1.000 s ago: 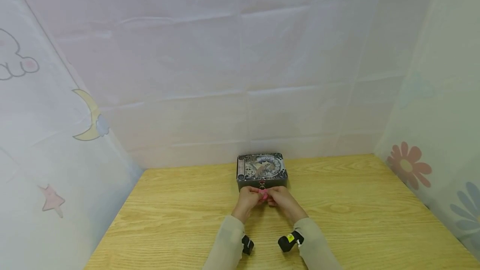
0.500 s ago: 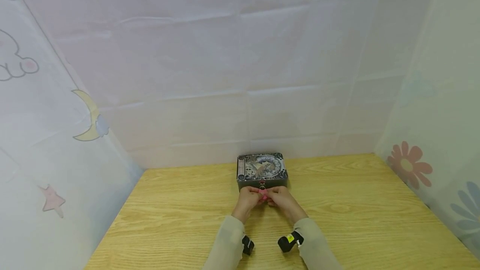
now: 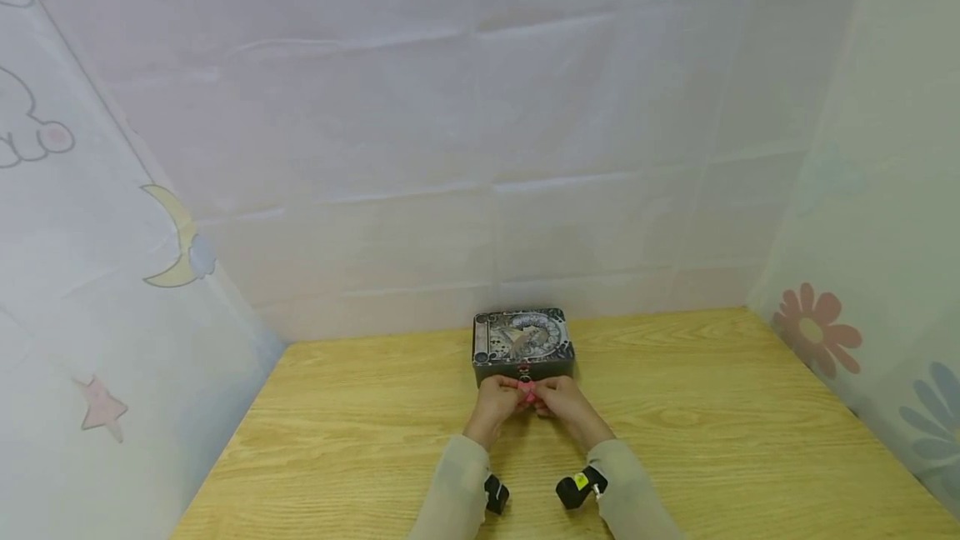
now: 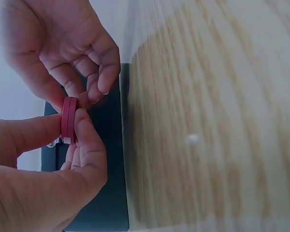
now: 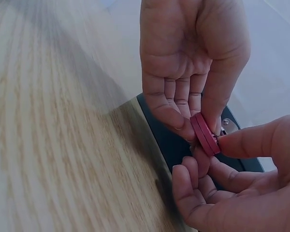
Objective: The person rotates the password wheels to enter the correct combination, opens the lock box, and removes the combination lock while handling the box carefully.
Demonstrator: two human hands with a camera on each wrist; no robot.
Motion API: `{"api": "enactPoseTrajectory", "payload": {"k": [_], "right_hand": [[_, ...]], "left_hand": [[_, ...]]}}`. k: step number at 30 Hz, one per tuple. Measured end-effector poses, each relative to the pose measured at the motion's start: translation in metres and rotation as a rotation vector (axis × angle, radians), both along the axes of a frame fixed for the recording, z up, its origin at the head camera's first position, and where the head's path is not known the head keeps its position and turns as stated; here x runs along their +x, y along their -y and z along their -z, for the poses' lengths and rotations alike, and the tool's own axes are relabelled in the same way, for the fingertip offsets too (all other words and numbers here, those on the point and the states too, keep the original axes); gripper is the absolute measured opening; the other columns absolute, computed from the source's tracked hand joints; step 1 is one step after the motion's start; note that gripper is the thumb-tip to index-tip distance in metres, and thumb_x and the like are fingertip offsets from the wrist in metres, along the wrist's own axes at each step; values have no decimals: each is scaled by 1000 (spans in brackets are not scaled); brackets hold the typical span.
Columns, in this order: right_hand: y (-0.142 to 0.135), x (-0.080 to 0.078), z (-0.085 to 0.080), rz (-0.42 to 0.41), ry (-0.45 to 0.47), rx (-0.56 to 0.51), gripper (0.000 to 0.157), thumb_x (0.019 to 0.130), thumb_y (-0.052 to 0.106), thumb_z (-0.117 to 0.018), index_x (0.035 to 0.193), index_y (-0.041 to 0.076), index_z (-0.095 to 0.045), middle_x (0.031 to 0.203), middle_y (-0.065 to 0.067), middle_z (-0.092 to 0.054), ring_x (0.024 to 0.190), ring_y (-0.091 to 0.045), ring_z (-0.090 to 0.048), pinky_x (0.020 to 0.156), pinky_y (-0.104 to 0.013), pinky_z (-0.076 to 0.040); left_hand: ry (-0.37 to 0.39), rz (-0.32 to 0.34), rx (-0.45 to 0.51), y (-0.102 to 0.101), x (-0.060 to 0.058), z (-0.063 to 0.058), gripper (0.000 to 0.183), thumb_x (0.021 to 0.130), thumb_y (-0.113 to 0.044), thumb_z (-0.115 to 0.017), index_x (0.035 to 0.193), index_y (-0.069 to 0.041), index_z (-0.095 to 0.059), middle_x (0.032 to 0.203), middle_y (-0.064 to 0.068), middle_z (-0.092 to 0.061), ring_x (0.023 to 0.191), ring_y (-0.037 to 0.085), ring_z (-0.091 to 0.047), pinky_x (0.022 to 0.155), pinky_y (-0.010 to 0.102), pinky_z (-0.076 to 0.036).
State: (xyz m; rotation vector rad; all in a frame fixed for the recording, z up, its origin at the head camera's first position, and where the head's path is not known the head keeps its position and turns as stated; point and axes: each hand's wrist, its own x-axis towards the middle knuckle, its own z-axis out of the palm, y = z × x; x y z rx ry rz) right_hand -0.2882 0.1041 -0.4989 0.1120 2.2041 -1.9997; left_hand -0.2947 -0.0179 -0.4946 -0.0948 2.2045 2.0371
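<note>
A dark tin box [image 3: 491, 371] with an ornate picture on its lid stands closed by the wall in the head view. At the clasp on its front hangs a small pink padlock [image 3: 527, 391], which looks deep red and thick-edged in the left wrist view. My left hand [image 3: 495, 407] pinches the padlock [image 4: 69, 121] from the left, thumb on one face and fingers behind. From the right, my right hand [image 3: 566, 402] grips it too, the thumb on the face near the small silvery parts in the right wrist view. Fingers cover much of the padlock [image 5: 204, 134].
The wood-grain table [image 3: 360, 423] runs back to a pale cloth wall [image 3: 390, 248]. Printed cloths with a moon [image 3: 176, 236] and a red flower [image 3: 817, 330] stand at both sides. Black wrist cameras [image 3: 581, 487] sit at the sleeves.
The head view has tilted very slightly. Both hands stay on the padlock in front of the box, with only slight finger movement.
</note>
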Motion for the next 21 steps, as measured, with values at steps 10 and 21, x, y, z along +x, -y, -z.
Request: {"api": "enactPoseTrajectory", "payload": {"k": [10, 21], "right_hand": [[-4, -3, -1, -20, 3, -63, 24, 86, 3, -47, 98, -15, -57, 76, -5, -60, 68, -14, -54, 63, -27, -49], [-2, -2, -2, 4, -6, -12, 19, 85, 3, -51, 94, -13, -59, 77, -9, -60, 66, -16, -55, 60, -28, -50]], "left_hand": [[-9, -10, -15, 1, -1, 4, 14, 79, 7, -57, 91, 11, -55, 77, 16, -63, 68, 22, -63, 62, 32, -53], [-2, -2, -2, 1, -1, 0, 14, 80, 5, -58, 91, 11, -53, 78, 19, -63, 68, 22, -63, 63, 32, -53]]}}
